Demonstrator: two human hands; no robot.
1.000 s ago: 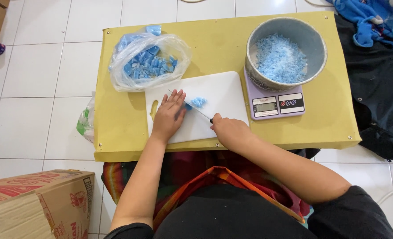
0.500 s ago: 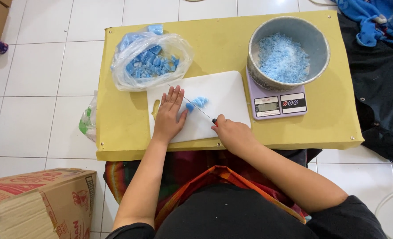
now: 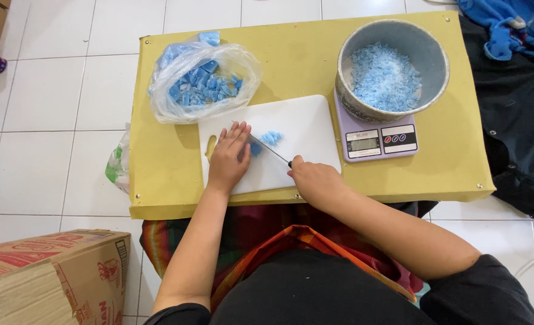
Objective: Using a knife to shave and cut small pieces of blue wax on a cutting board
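One bag (image 3: 204, 81) of blue blocks lies just left of and above the one white board (image 3: 291, 129). On the board, the left hand (image 3: 228, 159) presses flat, fingers extended, on a blue piece (image 3: 256, 148); the right hand (image 3: 315, 180) is clenched on one knife (image 3: 270, 151). Right of the board, one bowl (image 3: 393, 66) of shavings sits on one scale (image 3: 378, 141). Risk: the blade lies just beside the left fingertips, so a slip could nick them.

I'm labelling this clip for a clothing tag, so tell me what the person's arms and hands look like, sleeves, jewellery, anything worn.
Both forearms are bare from the upper arm down. Black short sleeves show at the bottom edge of the view on each side. The left hand and the right hand wear no gloves, and no rings, watch or bracelets can be seen. The nails are too small to judge.
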